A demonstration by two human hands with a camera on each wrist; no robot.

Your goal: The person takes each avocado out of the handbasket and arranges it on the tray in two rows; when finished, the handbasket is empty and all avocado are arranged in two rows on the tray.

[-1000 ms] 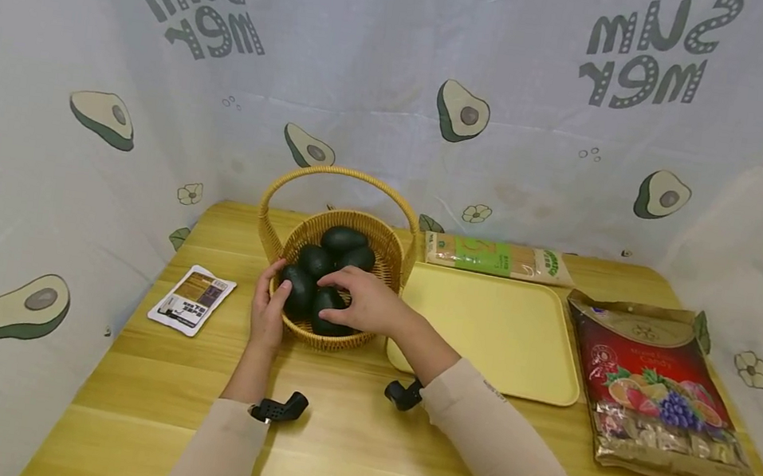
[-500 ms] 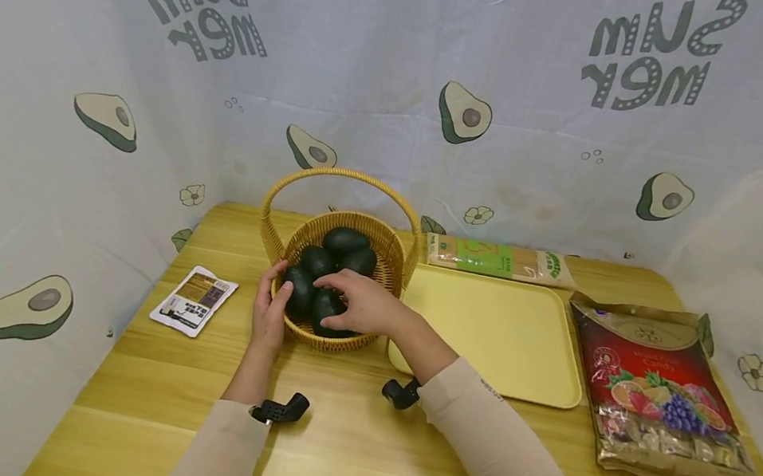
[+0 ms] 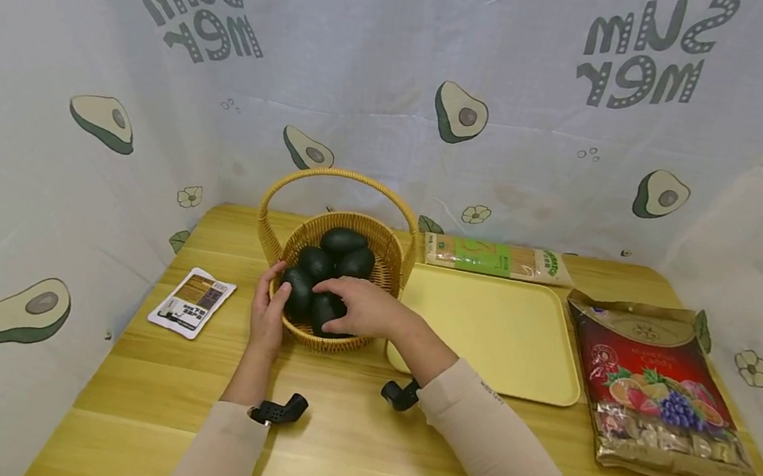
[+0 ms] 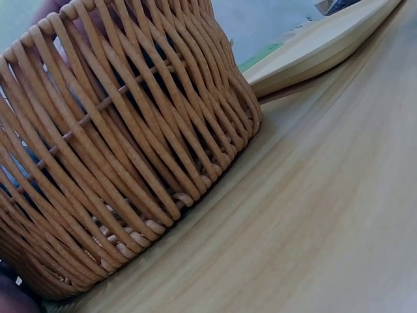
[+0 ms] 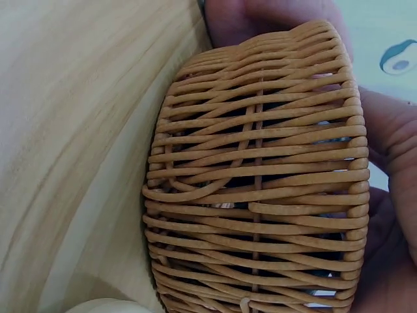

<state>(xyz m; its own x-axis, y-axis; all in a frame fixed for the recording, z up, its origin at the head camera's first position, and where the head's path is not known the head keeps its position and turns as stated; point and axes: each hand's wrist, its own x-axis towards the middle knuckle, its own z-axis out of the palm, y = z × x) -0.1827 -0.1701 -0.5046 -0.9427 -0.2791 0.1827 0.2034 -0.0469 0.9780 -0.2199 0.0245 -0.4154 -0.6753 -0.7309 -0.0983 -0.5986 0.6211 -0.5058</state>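
Note:
A wicker basket [image 3: 325, 345] with a tall arched handle stands on the wooden table, holding several dark green avocados [image 3: 343, 241]. At its left rim, my left hand [image 3: 266, 318] grips the side, fingers outside and thumb over the edge against the leftmost avocado [image 3: 297, 294]. Reaching in from the right, my right hand [image 3: 368, 310] holds the front avocado [image 3: 326, 313] between thumb and fingers, low inside the basket. Both wrist views are mostly filled by the basket's woven wall [image 4: 130, 143], so the avocados barely show there.
A yellow tray [image 3: 492, 333] lies right of the basket, a noodle packet [image 3: 494, 258] behind it. Farther right is a red candy bag [image 3: 665, 396]; a small white pouch [image 3: 192, 301] lies to the left. An avocado-print curtain [image 3: 389, 70] hangs behind the table.
My right hand's fingers and thumb have settled closer around the front avocado, which has tilted slightly. The left hand and basket hold their place.

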